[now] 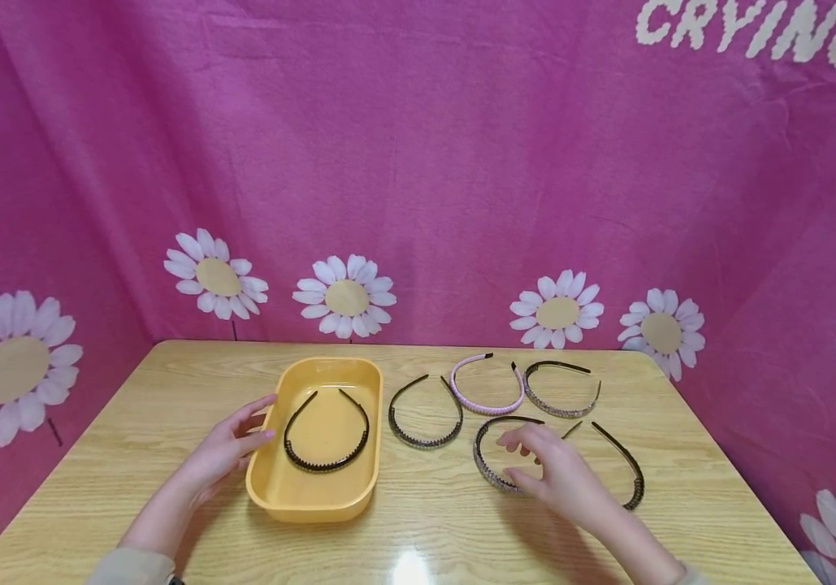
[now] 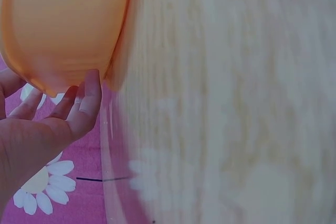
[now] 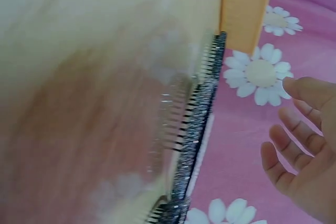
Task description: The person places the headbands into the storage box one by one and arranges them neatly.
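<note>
My left hand (image 1: 223,451) rests against the left side of a yellow plastic tray (image 1: 315,513), fingertips at its outer wall and thumb at the rim. Inside the tray lies a black toothed headband (image 1: 325,467). Over the table, my right hand (image 1: 560,475) hovers with loosely bent fingers and holds nothing. Beneath it a dark glittery headband (image 1: 485,467) is partly hidden by the fingers; its sparkling band (image 3: 194,129) also shows in the right wrist view. Just right of that hand lies a dark brown headband (image 1: 637,479), its near part covered by the wrist.
Farther back lie a black headband (image 1: 425,443), a lilac headband (image 1: 487,409) and another glittery dark headband (image 1: 560,411). Everything stands on a light wooden table (image 1: 198,366). A pink cloth (image 1: 418,162) with white daisies hangs behind it and at both sides.
</note>
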